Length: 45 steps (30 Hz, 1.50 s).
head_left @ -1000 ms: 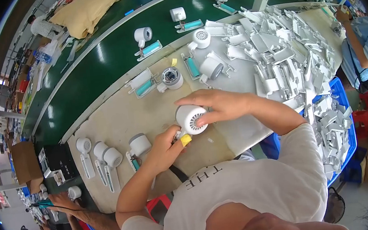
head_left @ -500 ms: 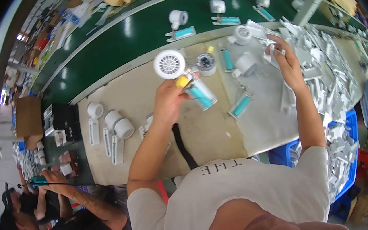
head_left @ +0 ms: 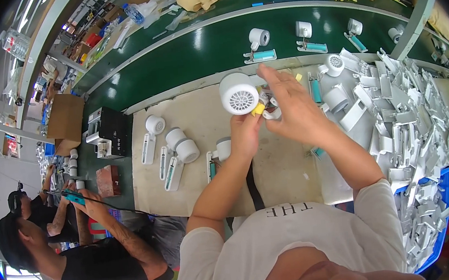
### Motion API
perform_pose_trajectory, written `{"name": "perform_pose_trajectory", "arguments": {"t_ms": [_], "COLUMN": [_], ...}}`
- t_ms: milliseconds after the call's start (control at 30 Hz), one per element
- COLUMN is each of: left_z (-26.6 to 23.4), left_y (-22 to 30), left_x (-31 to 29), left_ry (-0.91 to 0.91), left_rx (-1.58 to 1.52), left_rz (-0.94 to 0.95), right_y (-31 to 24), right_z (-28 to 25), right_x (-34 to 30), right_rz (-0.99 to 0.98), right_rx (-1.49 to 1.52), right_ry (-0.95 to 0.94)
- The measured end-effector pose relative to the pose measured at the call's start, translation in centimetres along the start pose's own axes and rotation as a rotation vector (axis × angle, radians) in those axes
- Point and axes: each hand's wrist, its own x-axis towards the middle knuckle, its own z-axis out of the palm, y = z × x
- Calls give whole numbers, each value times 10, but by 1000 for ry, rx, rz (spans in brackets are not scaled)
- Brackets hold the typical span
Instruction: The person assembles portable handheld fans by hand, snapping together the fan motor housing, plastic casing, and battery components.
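Observation:
My left hand [head_left: 246,137] is closed around a partly assembled handheld fan. Its white round head [head_left: 235,89] with a slotted grille points up toward me, and a yellow piece [head_left: 258,109] shows at the neck. Close beside it, my right hand [head_left: 298,107] pinches a white plastic handle part [head_left: 273,114] against the fan. My right fingers hide most of that part and the fan's handle. Right of my hands lie a teal battery cell [head_left: 315,91] in a white frame, a white fan head [head_left: 336,98] and another fan head with a grille [head_left: 334,65].
A heap of white plastic shells [head_left: 396,105] covers the bench's right side, above a blue crate [head_left: 445,199] of similar pieces. Several fan units, including a white one [head_left: 184,147], lie at left. More stand along the green back ledge [head_left: 172,63]. A co-worker [head_left: 100,262] holds a teal tool at far left.
My right hand has left the shell heap with a white part and come to the fan in my left hand. The fan head has tilted, and the whole view has shifted.

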Motion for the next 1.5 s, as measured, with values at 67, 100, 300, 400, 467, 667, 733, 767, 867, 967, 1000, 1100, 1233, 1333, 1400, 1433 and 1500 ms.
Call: {"name": "perform_pose_trajectory", "arguments": {"t_ms": [67, 100, 300, 400, 467, 667, 733, 767, 867, 967, 1000, 1100, 1233, 1333, 1400, 1433, 1500], "left_z": [-4, -5, 7, 13, 21, 24, 13, 6, 12, 29, 31, 37, 39, 36, 24, 20, 13], "left_y": [-2, -4, -19, -21, -16, -19, -11, -4, 14, 16, 18, 24, 42, 51, 53, 52, 48], "left_x": [-3, -4, -9, -9, -8, -7, -3, -1, 3, 3, 4, 2, -4, 1, 10, 14, 20], "left_ry": [-13, -15, 31, 27, 123, 168, 164, 156, 121, 141, 140, 179, 114, 98, 150, 158, 241], "left_rx": [-64, -63, -191, -240, -98, 142, 3, -141, -126, -115, -145, -132, -138, -161, -99, -99, -146], "left_rz": [2, 1, -14, 13, 49, 166, 171, 172, 203, 217, 252, 304, 407, 436, 374, 389, 299], "right_y": [-6, -7, -1, 6, 9, 8, 10, 12, 18, 6, 6, 5, -1, 0, 0, 1, 7], "right_z": [5, 6, 16, 17, 19, 17, 6, -1, -12, -3, 1, 12, 11, 16, 25, 30, 40], "right_x": [3, 5, 8, 7, 5, -1, -9, -13, -22, -25, -25, -25, -24, -9, -1, 3, 7], "right_rz": [45, 46, 39, 52, 133, 229, 81, -62, 458, 454, 456, 624, 146, 34, 134, 330, 521], "right_rx": [-1, -2, -11, -28, 12, 109, -1, -116, 539, 514, 515, 860, 533, 518, 657, 766, 865], "right_ry": [-41, -38, 31, 14, -3, -35, -16, 4, -258, -60, -57, 35, 184, 159, 101, 60, 5]}}
